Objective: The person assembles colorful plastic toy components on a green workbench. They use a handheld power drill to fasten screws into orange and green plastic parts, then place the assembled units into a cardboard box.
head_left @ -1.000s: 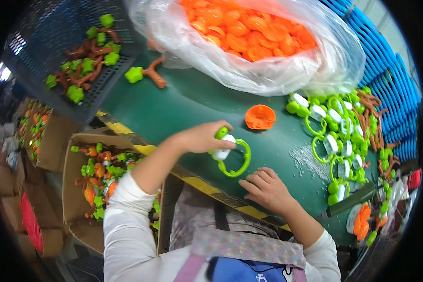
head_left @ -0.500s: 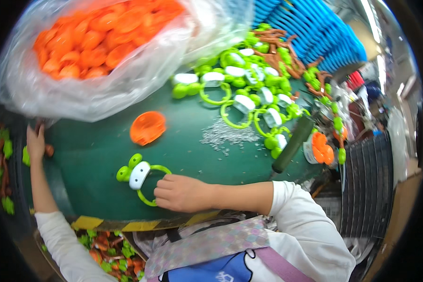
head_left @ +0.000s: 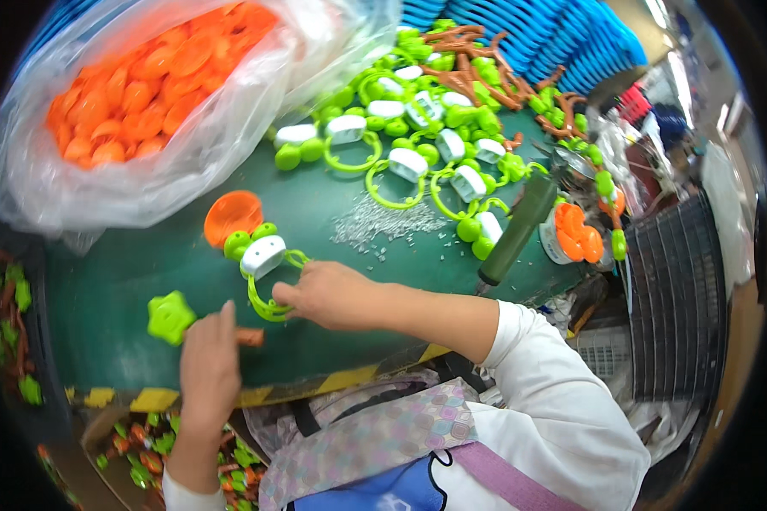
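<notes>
My right hand (head_left: 337, 294) is closed on a lime-green plastic ring (head_left: 264, 308) that carries a white block (head_left: 262, 256) with two dark dots and green balls. An orange round plastic shell (head_left: 232, 218) lies on the table just behind the balls. My left hand (head_left: 210, 362) is closed on a green-and-brown plastic piece. Its green star-shaped end (head_left: 171, 318) sticks out left of the fingers and a brown stem (head_left: 250, 336) to their right. The fingertips of my left hand are partly blurred.
An open plastic bag (head_left: 158, 200) of orange shells stands at the far left. Green ring parts (head_left: 407, 163) are heaped at the back, before blue baskets (head_left: 562, 43). Small clear bits (head_left: 379, 223) lie mid-table. A dark green screwdriver (head_left: 520, 230) and a tub (head_left: 557, 246) stand right.
My left hand has come from the table's far left edge to the front middle, bringing the green-and-brown piece. My right hand has lifted and turned the ring, moving it slightly away from me.
</notes>
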